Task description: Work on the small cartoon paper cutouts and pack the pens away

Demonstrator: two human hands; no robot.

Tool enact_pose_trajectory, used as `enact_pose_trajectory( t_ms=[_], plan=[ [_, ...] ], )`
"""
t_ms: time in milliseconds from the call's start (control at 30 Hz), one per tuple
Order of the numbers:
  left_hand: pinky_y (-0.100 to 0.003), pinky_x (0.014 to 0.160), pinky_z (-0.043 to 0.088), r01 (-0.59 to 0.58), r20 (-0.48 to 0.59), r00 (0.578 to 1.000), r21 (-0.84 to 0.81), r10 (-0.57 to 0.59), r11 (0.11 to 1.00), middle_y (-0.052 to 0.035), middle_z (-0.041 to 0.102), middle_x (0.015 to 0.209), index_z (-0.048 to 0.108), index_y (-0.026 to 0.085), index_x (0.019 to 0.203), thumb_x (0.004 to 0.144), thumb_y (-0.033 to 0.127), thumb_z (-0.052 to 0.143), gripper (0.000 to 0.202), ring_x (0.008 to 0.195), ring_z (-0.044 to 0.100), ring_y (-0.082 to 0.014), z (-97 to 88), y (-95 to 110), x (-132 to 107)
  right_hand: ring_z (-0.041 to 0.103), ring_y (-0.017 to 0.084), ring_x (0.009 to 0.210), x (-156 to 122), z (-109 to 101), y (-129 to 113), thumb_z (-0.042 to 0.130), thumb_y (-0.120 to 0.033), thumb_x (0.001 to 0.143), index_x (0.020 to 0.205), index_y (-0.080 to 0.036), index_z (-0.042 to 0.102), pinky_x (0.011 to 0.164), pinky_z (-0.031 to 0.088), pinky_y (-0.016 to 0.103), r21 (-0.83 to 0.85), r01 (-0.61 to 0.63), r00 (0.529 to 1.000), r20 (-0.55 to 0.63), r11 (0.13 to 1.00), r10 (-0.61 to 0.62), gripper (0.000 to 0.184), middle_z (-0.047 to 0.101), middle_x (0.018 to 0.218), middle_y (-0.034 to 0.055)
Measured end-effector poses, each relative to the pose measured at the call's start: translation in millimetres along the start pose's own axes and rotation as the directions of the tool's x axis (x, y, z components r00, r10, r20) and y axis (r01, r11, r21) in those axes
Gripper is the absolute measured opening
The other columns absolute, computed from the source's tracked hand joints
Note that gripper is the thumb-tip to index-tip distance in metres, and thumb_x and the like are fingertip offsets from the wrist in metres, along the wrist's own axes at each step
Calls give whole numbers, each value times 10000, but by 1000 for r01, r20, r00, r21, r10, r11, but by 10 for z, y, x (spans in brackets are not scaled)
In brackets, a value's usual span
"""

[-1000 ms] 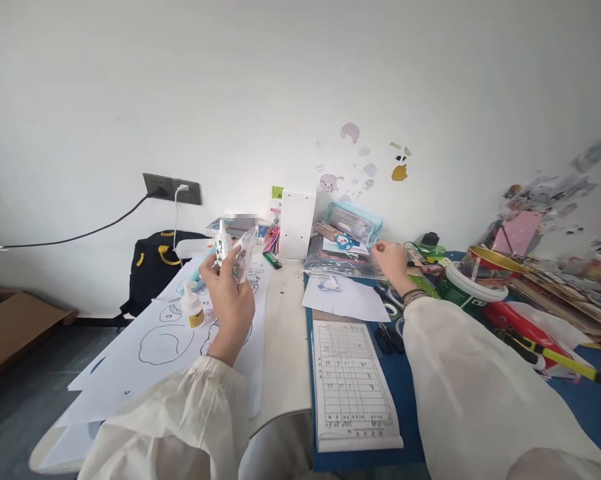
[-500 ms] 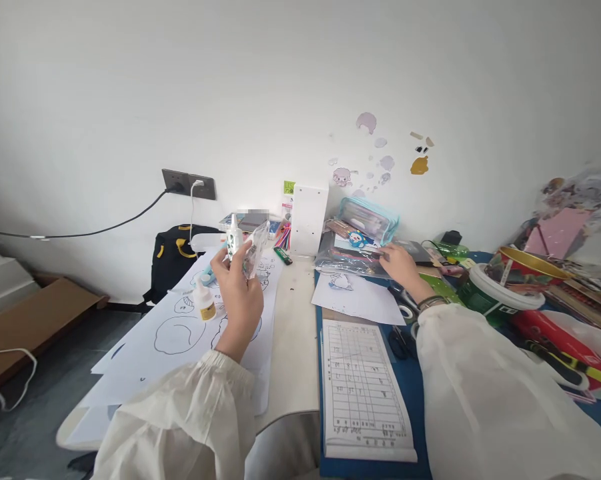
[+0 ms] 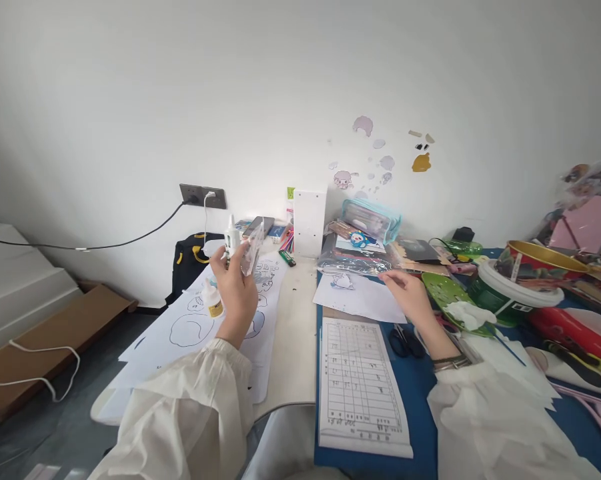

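Raised over the drawing sheets [image 3: 187, 330], my left hand [image 3: 237, 290] is closed round a white nozzle bottle [image 3: 231, 235]. A clear plastic packet [image 3: 254, 250] sticks up beside the thumb in the same hand. Just behind the wrist, a small white bottle with a yellow label [image 3: 214, 303] stands on the drawings. On the right, my right hand [image 3: 406, 292] has thumb and fingertips drawn together by the front edge of a clear plastic bag [image 3: 350, 264]; anything between them is too small to make out. Below the bag lies a white sheet with a small cutout [image 3: 343, 281].
A written form pad [image 3: 363, 393] lies on the blue mat [image 3: 407, 393], with black scissors [image 3: 405, 341] alongside. Rightward stand a green dish [image 3: 447, 293] and a white-rimmed tub [image 3: 515, 293]. At the wall are a white box [image 3: 310, 223] and a blue-edged pouch [image 3: 370, 219].
My right hand has come off the top of the plastic bag and down toward its front edge. The left hand keeps its hold on the bottle and packet. The view has shifted slightly.
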State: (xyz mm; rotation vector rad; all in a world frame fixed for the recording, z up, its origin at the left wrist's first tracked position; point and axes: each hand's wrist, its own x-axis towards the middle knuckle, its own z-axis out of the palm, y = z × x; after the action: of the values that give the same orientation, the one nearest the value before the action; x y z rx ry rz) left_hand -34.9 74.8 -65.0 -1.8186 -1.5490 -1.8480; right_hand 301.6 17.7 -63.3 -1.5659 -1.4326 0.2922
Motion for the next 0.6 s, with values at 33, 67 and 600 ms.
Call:
enact_pose_trajectory(
  t_ms=[33, 67, 600],
  plan=[
    [-397, 1025, 362, -43, 28, 999, 22, 42, 999, -118, 355, 1298, 571, 233, 1215, 767, 5, 428, 523, 1224, 419, -247, 9, -10, -4, 654, 247, 820, -12, 17, 39, 528, -397, 739, 784, -187, 700, 753, 481, 355, 19, -6, 1000, -5, 1000, 6, 275, 732, 870, 87],
    [-406, 1027, 362, -84, 66, 994, 39, 81, 996, -119, 364, 1309, 580, 231, 1206, 760, -2, 418, 529, 1247, 404, -257, 21, -13, -9, 654, 248, 822, -23, 30, 76, 533, -393, 737, 780, -189, 699, 758, 480, 358, 30, -8, 1000, -7, 1000, 8, 267, 733, 868, 86],
    [-439, 944, 417, -249, 580, 815, 366, -11, 897, -140, 445, 1322, 575, 230, 1225, 789, 33, 399, 510, 1133, 520, -276, 82, 53, -171, 622, 220, 711, -146, 53, 137, 500, -360, 743, 763, -202, 696, 677, 468, 329, -68, 48, 998, -24, 997, -49, 253, 722, 815, 68]
  ],
)
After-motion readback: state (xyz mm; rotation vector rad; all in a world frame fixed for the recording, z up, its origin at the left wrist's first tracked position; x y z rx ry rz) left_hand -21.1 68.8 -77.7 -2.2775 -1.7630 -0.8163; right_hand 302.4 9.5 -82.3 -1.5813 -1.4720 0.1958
